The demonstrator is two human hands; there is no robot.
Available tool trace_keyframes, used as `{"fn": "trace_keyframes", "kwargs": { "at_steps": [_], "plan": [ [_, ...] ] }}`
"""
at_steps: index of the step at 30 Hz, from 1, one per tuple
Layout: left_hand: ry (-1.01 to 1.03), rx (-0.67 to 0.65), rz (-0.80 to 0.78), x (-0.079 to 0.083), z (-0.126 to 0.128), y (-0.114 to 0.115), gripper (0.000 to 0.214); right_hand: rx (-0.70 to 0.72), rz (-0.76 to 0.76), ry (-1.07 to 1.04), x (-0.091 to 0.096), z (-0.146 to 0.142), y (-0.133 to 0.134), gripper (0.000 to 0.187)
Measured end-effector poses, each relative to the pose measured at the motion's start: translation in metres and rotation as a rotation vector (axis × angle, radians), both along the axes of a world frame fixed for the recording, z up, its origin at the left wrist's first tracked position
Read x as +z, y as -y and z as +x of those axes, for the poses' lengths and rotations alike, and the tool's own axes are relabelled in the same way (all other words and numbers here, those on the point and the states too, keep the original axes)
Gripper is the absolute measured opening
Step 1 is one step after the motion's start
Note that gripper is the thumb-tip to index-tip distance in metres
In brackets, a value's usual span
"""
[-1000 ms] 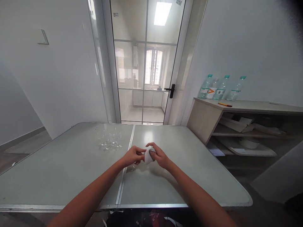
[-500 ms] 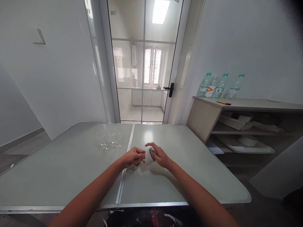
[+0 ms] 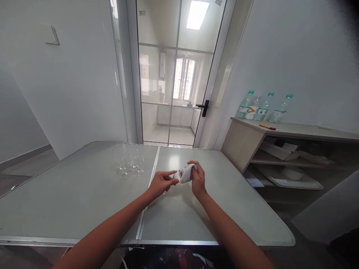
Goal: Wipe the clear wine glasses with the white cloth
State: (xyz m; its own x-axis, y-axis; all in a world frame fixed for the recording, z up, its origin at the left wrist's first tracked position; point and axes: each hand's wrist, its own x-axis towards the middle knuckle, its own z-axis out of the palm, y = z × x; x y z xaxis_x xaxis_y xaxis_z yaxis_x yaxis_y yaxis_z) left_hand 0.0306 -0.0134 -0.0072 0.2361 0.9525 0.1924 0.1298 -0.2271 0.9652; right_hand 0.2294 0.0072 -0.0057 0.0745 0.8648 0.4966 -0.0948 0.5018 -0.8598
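Observation:
Over the middle of the table (image 3: 92, 201), my left hand (image 3: 162, 183) pinches a clear wine glass (image 3: 176, 175) between thumb and fingers. Little of the glass shows, since fingers and cloth cover much of it. My right hand (image 3: 198, 178) is closed around a white cloth (image 3: 187, 174), which is bunched against the glass from the right. Left of the table's metal seam, several clear stemmed glasses (image 3: 129, 164) stand upright close together.
A glass door (image 3: 174, 86) with a black handle (image 3: 205, 108) rises behind the table. On the right, a shelf unit (image 3: 244, 138) carries several plastic bottles (image 3: 263, 108) and a yellow-red pen (image 3: 267, 127) on top. Boxes and a tray (image 3: 303, 183) lie on its shelves.
My right hand has turned and moved slightly right with the cloth, whose folds now open towards the glass. My left hand has shifted a little right and up. The camera view has tilted slightly.

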Motion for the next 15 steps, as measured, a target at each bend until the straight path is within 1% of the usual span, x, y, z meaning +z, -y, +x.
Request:
{"fn": "trace_keyframes", "kwargs": {
  "at_steps": [2,4,7,11,13,15],
  "plan": [
    [-0.091,0.127,0.123,-0.007,-0.006,-0.004,0.069,-0.039,-0.029,-0.079,0.003,0.004,-0.005,0.027],
    [-0.208,0.215,0.282,-0.015,-0.012,-0.008,0.063,0.006,-0.014,-0.014,0.004,0.007,-0.009,0.027],
    [-0.346,0.227,0.462,-0.025,-0.018,-0.013,0.057,0.071,0.021,0.120,0.004,0.010,-0.009,0.025],
    [-0.488,0.236,0.615,-0.030,-0.018,-0.012,0.058,0.067,0.003,0.152,0.005,0.007,-0.007,0.025],
    [-0.567,0.259,0.674,-0.032,-0.018,-0.011,0.057,0.137,-0.013,0.187,0.004,0.005,-0.005,0.028],
    [-0.640,0.267,0.725,-0.033,-0.022,-0.012,0.053,0.261,-0.040,0.241,0.003,0.005,-0.004,0.033]
  ]
}}
